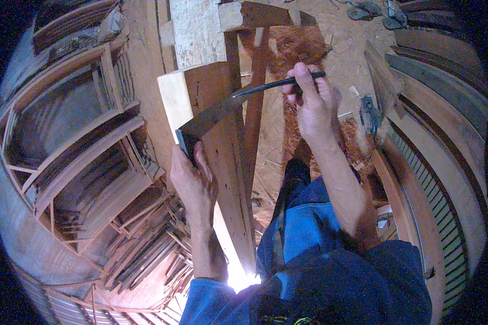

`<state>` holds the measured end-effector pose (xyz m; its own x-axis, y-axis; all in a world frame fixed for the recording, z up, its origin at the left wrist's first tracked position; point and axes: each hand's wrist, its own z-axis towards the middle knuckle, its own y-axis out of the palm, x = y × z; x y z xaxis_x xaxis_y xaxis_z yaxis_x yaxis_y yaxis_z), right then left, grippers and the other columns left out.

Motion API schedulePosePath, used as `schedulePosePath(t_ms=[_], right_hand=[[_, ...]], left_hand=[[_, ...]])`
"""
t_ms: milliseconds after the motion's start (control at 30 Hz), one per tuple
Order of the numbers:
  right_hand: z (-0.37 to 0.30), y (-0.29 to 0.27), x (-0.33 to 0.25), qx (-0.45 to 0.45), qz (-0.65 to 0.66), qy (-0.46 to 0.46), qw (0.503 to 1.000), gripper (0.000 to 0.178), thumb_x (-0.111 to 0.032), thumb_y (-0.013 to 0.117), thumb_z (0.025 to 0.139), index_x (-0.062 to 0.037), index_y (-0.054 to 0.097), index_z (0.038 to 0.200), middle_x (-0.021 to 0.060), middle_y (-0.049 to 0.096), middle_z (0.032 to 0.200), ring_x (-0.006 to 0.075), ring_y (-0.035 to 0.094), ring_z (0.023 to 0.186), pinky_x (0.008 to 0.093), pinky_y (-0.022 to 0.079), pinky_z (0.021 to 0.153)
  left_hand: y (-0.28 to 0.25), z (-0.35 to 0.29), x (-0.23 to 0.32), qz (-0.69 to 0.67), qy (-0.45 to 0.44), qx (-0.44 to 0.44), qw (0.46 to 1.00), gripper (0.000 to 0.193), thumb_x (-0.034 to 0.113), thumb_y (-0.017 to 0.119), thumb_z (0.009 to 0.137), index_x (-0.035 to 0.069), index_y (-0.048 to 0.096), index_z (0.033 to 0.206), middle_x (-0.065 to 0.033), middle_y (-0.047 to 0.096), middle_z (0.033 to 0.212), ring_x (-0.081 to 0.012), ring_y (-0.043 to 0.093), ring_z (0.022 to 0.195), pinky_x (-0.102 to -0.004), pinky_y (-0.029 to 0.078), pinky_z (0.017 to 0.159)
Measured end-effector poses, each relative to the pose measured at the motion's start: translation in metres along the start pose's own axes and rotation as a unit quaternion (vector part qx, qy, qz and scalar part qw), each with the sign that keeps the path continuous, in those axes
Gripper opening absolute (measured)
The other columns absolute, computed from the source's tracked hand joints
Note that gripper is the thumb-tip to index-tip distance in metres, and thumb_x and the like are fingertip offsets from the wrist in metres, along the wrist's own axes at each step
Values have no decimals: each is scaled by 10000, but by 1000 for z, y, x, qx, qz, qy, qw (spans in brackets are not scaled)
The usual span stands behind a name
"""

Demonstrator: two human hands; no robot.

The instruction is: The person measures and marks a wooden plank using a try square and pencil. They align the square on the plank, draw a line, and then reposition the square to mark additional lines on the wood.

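Observation:
A thick squared wooden beam (220, 162) runs lengthwise in front of me, its pale cut end pointing away. My left hand (192, 177) is closed around the thicker end of a dark try square (210, 116), at the beam's left edge. The square's flat blade lies slantwise across the beam's upper face near the cut end. My right hand (315, 111) is to the right of the beam, pinching a slim dark pencil (265, 86) near its back end. The pencil's pale tip is by the blade's right end; whether it touches the wood I cannot tell.
Beyond the beam stand a whitish worn timber (199, 38) and a short wooden block (265, 15). Shavings (295, 46) cover the floor there. Wooden frames (65, 108) and stacked strips (146, 260) fill the left; boards (444, 86) and a power tool (369, 115) are on the right.

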<state>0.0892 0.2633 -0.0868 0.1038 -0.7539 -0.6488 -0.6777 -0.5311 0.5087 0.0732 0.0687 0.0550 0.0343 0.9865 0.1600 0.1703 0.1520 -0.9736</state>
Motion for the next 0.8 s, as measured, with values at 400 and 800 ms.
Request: schedulePosePath(t_ms=[400,800], right_hand=[[-2,22,7,-17,20,-16,1000,327,-407,631,1019,-91,657,941,-9,644,771,44,567,666,192,419,581],[-6,47,55,-113,66,26,991,328,-403,648,1010,-77,662,976,-1,668,824,61,601,685,201,442,592]], left_hand=[[1,1,1,-17,0,-1,1000,169,106,548,1026,-14,589,1138,-208,667,963,-332,634,846,-407,515,803],[8,2,-2,-8,25,37,999,217,189,573,1028,-19,557,968,-253,604,805,-438,613,735,-473,466,653]])
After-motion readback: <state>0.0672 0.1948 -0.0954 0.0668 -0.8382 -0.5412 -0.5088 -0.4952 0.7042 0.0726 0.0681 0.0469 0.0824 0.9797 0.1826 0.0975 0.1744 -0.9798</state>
